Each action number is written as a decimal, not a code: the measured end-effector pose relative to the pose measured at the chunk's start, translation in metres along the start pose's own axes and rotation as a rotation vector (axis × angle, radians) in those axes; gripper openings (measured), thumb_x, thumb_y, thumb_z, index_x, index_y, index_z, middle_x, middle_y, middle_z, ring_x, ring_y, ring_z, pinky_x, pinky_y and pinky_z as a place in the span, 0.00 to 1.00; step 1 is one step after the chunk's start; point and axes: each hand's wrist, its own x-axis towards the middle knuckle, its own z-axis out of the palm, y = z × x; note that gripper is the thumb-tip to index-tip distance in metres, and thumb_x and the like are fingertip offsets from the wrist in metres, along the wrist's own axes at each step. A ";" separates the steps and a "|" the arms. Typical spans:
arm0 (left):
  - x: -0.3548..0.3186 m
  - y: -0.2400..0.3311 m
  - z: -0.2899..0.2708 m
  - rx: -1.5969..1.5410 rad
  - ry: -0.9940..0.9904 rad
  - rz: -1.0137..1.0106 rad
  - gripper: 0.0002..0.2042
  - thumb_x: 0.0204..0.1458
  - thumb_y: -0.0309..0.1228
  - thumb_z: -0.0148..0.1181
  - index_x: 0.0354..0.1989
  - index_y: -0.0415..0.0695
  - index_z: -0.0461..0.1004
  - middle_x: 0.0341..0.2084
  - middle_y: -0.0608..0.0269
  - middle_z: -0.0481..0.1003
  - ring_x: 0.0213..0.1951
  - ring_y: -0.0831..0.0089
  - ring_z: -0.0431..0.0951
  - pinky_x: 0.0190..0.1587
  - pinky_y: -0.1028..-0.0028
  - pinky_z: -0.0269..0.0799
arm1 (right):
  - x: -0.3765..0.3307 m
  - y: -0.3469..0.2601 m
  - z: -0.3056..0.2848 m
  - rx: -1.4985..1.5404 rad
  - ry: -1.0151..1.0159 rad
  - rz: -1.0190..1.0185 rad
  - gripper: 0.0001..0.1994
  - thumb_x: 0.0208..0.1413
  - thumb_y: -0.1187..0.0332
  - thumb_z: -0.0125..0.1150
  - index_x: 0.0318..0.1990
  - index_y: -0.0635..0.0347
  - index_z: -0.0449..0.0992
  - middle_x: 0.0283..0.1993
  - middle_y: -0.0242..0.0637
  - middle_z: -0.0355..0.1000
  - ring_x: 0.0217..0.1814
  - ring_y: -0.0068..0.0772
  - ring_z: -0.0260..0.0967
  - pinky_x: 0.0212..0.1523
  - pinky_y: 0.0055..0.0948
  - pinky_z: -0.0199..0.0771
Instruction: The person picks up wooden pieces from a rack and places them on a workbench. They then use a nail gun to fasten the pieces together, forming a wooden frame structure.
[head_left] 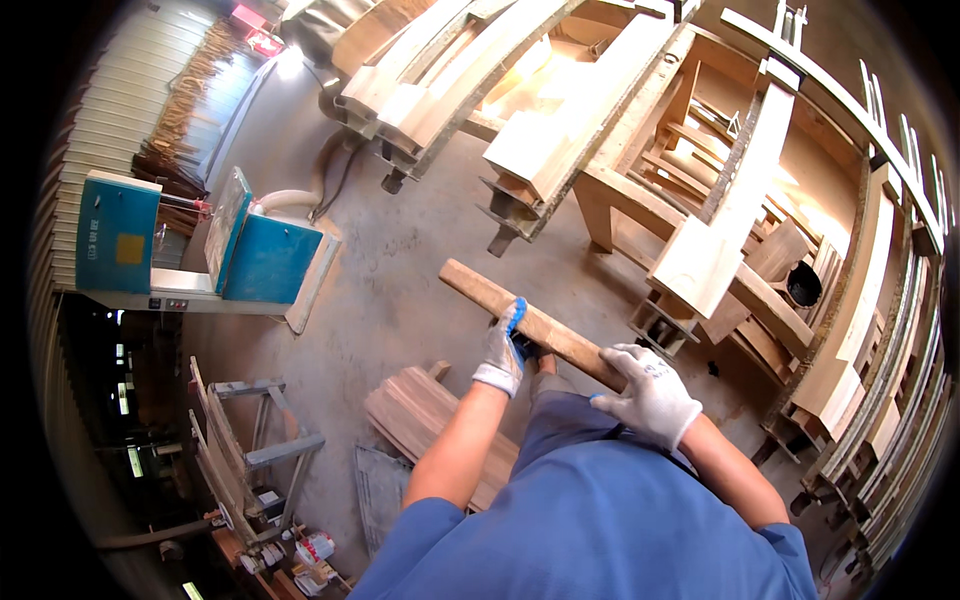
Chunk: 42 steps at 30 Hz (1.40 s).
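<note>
Steadying the bar [560,342] seems the step in hand: at centre the left hand [503,352], fingers part hidden, is wrapped around it; it slants from ten to four o'clock, where the right hand [655,397] has fingers clasping its end. Moving it calls for both grips together.

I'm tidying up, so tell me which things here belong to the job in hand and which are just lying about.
In hand:
wooden bar, held by left hand and right hand

Apparently not in use:
stacked boards
blue machine
pale beams
black round container
</note>
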 end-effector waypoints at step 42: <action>0.187 0.088 -0.048 -0.092 -0.230 -0.571 0.37 0.62 0.67 0.50 0.55 0.41 0.74 0.48 0.48 0.79 0.47 0.54 0.83 0.50 0.56 0.83 | 0.258 -0.139 0.076 -0.572 0.208 0.014 0.14 0.49 0.62 0.70 0.37 0.56 0.71 0.31 0.44 0.76 0.30 0.49 0.78 0.31 0.46 0.77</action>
